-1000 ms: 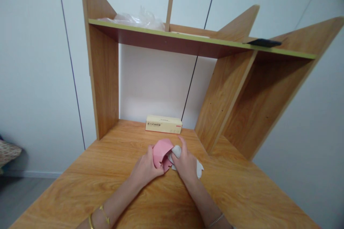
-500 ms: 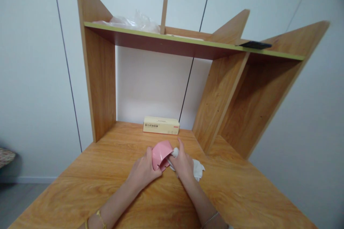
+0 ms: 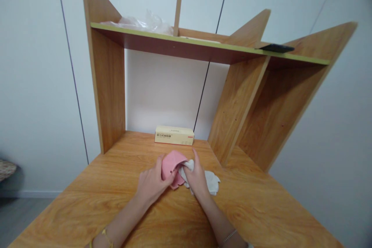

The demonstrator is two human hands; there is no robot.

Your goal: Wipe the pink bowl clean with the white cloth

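Forearms with thin bracelets reach in from the near edge of the bench (image 3: 87, 197) and meet at a pink bowl (image 3: 170, 166), the landmark for all else here. The left hand (image 3: 151, 184) has its grip closed round the bowl's left side, thumb on the rim, tilting it off the wood, seemingly to steady it and turn its hollow toward the other hand. The right hand (image 3: 197, 178), touching the bowl's right side, has its grip closed on a white cloth (image 3: 210, 180), pressing a wad of it against the bowl while the rest trails on the bench to the right. Just behind the bowl lies a long cream box (image 3: 174, 135). Above it a shelf (image 3: 186, 42) carries crumpled clear plastic (image 3: 145, 23) and a dark flat object (image 3: 276, 48). Pale wall panels close the room.
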